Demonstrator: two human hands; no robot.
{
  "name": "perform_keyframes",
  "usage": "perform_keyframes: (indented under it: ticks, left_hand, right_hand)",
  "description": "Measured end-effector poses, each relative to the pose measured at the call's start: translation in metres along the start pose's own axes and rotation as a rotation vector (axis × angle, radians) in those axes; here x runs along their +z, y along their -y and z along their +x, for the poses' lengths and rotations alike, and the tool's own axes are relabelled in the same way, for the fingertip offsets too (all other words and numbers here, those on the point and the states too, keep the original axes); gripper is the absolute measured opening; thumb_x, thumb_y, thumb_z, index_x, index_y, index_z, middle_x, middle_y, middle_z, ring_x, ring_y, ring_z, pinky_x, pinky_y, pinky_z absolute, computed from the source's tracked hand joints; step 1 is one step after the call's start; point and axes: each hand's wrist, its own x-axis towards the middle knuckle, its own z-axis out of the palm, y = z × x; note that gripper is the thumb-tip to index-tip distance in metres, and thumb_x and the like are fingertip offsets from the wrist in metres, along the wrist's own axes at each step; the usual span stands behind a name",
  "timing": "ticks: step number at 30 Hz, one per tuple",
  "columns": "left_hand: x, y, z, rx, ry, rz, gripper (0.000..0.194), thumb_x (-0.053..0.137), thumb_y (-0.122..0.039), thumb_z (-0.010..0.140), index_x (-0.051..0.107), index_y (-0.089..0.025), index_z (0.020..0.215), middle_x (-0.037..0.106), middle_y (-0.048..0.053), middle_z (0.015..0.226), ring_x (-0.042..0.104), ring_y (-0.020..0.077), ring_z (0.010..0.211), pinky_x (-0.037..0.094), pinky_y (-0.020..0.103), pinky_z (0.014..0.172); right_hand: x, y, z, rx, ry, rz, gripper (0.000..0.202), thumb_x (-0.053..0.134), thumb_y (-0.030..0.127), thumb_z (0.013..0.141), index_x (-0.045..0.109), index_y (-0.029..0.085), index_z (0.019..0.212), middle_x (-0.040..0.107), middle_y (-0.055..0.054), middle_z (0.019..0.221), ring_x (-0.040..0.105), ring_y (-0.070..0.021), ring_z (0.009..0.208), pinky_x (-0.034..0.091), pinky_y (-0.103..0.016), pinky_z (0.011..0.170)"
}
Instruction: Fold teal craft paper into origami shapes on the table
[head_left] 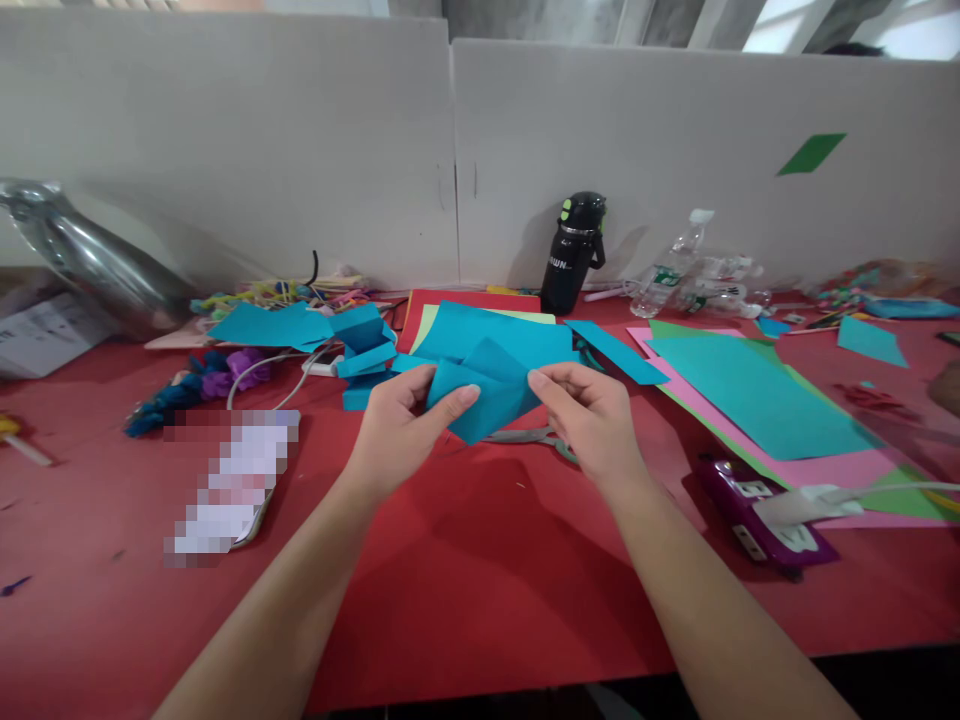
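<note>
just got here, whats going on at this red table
A person's left hand and right hand hold a folded piece of blue paper above the red table. Scissors lie just under it. More blue paper lies behind, and a stack of pink, green and blue sheets is on the right. A phone lies on the left, and a black bottle stands near the partition.
</note>
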Motion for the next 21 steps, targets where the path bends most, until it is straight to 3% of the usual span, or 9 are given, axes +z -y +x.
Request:
perform_keyframes:
  ticks: [6, 11, 21]
  left_hand:
    - [0.000, -0.002, 0.001, -0.014, 0.027, -0.134, 0.033, 0.083, -0.034, 0.077, 0.075, -0.021, 0.107, 0.079, 0.005, 0.104, 0.074, 0.0236, 0.096, 0.062, 0.034, 0.085]
    - [-0.002, 0.002, 0.003, -0.069, -0.118, -0.193, 0.030, 0.082, -0.038, 0.078, 0.078, -0.020, 0.102, 0.080, 0.005, 0.094, 0.076, 0.0251, 0.091, 0.064, 0.037, 0.082]
    - [0.006, 0.007, 0.005, -0.063, -0.252, -0.385, 0.028, 0.078, -0.041, 0.082, 0.078, -0.021, 0.100, 0.077, 0.004, 0.090, 0.074, 0.0233, 0.087, 0.065, 0.039, 0.077]
  right_hand:
    - [-0.002, -0.002, 0.005, 0.061, -0.086, 0.125, 0.022, 0.076, 0.041, 0.083, 0.072, 0.019, 0.080, 0.037, 0.008, 0.050, 0.032, -0.0061, 0.042, 0.022, -0.023, 0.038]
    - [-0.003, -0.002, 0.009, 0.078, -0.121, 0.234, 0.022, 0.079, 0.039, 0.080, 0.072, 0.019, 0.079, 0.032, 0.009, 0.051, 0.025, -0.0060, 0.044, 0.019, -0.023, 0.039]
    - [0.000, -0.006, 0.007, 0.079, -0.079, 0.229, 0.022, 0.077, 0.040, 0.083, 0.071, 0.019, 0.081, 0.036, 0.009, 0.050, 0.029, -0.0058, 0.043, 0.020, -0.023, 0.040]
